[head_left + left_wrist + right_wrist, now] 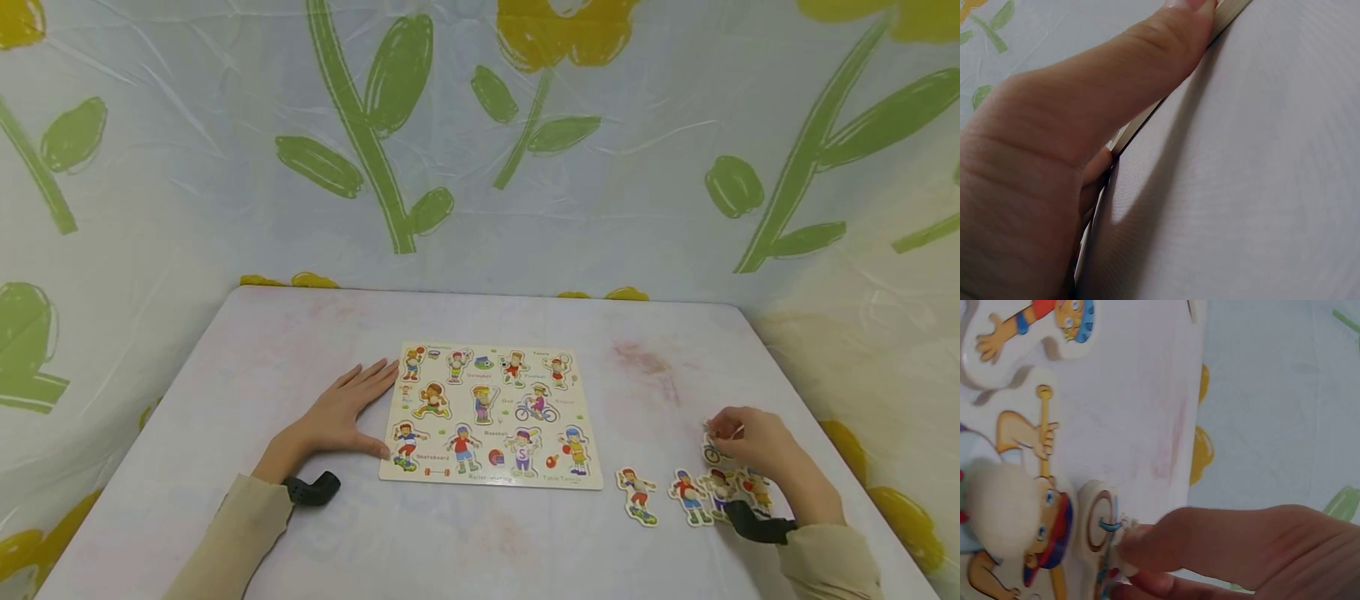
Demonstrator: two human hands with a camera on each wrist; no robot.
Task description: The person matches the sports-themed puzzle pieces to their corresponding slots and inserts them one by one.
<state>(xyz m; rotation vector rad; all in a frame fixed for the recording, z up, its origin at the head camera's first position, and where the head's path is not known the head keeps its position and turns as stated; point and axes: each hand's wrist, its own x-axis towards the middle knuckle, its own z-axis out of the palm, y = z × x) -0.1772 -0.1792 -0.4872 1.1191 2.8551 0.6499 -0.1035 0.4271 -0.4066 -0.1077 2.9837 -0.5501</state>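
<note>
A flat puzzle board (pixel 576 408) printed with sporting figures lies mid-table. Along its left edge rests my left hand (pixel 351 417), fingers extended towards the far corner and thumb against the near part of that edge. In the left wrist view the thumb (pixel 1141 56) lies along the board's side. To the right, my right hand (pixel 753 437) pinches a bicycle puzzle piece (pixel 1100 519) between thumb and fingers; the hand hides part of it. Just below are a roller-skater piece (pixel 691 498), a baseball piece (pixel 1004 509) with a round knob, and another figure piece (pixel 756 490).
A skateboarder piece (pixel 637 497) lies between the board and the other loose pieces. The pale table (pixel 480 550) has reddish smudges. Behind it hangs a flower-printed cloth (pixel 637 208), which also covers both sides.
</note>
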